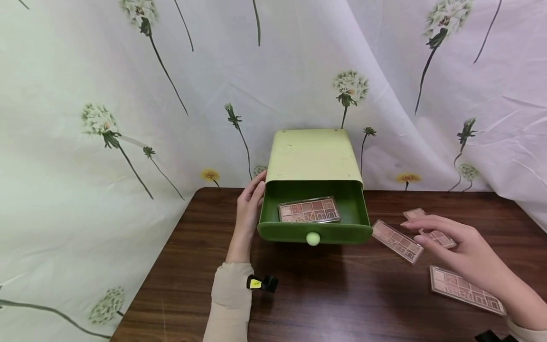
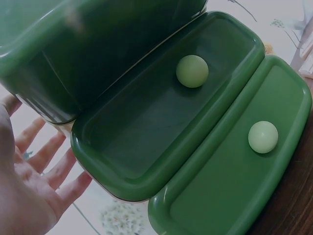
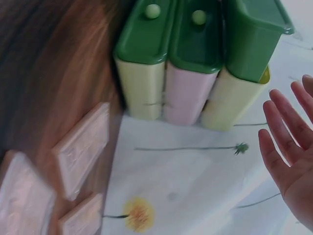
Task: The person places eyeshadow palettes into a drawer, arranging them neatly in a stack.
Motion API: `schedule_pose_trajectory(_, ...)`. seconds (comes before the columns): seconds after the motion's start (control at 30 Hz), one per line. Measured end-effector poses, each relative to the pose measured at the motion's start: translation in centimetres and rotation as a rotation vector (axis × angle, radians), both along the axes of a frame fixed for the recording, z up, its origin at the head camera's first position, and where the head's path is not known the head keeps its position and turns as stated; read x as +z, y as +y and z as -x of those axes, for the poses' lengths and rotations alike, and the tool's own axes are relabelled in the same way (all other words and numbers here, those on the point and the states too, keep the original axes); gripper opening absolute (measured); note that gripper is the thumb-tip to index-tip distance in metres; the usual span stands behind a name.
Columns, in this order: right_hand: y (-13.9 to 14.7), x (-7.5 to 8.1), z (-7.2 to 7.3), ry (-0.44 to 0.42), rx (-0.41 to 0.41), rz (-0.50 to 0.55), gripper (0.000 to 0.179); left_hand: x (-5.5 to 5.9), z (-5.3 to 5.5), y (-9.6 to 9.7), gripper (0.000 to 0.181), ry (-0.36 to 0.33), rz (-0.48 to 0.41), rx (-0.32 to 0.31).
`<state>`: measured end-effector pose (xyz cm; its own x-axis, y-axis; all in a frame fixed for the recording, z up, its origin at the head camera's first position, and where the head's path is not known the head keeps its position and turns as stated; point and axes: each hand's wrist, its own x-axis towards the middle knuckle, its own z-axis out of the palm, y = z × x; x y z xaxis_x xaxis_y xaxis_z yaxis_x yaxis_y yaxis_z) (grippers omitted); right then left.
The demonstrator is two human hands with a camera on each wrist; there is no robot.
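A stacked drawer cabinet [image 1: 314, 154] with a pale yellow-green top stands at the back of the table. Its top green drawer [image 1: 279, 232] is pulled out, and an eyeshadow palette [image 1: 308, 211] lies inside, leaning toward the front wall. At the cabinet's left side is my left hand [image 1: 245, 213], its fingers extended along the wall in the left wrist view. To the right, my right hand [image 1: 466, 244] hovers over the palettes on the table, fingers spread and holding nothing. One palette [image 1: 397, 241] lies closest to the drawer; another palette [image 1: 466, 290] is partly under the wrist.
Two more palettes, one a far palette [image 1: 414, 213] and one a half-hidden palette [image 1: 442, 239], lie behind the right hand. Two shut lower drawers with round knobs, a dark green drawer [image 2: 146, 127] and a lighter one [image 2: 220, 171], sit below. A dandelion-print cloth [image 1: 205, 85] hangs behind the table.
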<state>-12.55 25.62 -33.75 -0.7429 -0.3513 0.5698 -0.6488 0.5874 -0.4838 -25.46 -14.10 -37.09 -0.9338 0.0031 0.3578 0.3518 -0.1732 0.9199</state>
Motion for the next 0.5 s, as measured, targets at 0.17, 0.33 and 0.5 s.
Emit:
schedule_pose_trajectory(0.17,1.3,-1.0,-0.6,-0.021,-0.053,-0.002,0.044,0.0,0.0,0.0,0.045,0.0,-0.002,-0.002)
schedule_pose_trajectory(0.33,2.4,-1.8,-1.0,-0.057,-0.086,0.01,0.041,0.1,-0.1,0.0,0.045,0.004,-0.003,0.0)
schedule_pose_trajectory(0.5,3.4,-2.4,-1.8,-0.106,-0.137,0.022,0.038,0.2,-0.2,0.0,0.045,0.002,-0.008,-0.007)
